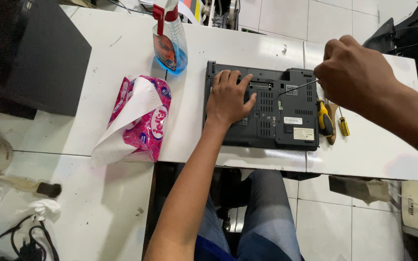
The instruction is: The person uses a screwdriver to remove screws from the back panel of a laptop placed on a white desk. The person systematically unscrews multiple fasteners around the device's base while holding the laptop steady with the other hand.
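Note:
A dark grey laptop (276,121) lies bottom side up on the white table (122,58). My left hand (228,99) presses flat on its left half, fingers spread. My right hand (356,72) is closed around a screwdriver (298,88); the thin metal shaft slants down-left and its tip touches the laptop's underside near the middle. A yellow and black screwdriver (324,121) lies along the laptop's right edge, with a smaller yellow-handled one (343,124) beside it.
A pink tissue pack (143,121) with a white sheet pulled out sits left of the laptop. A spray bottle (170,41) of blue liquid stands behind it. A black box (30,53) fills the far left. A brush (30,186) and cables (30,239) lie lower left.

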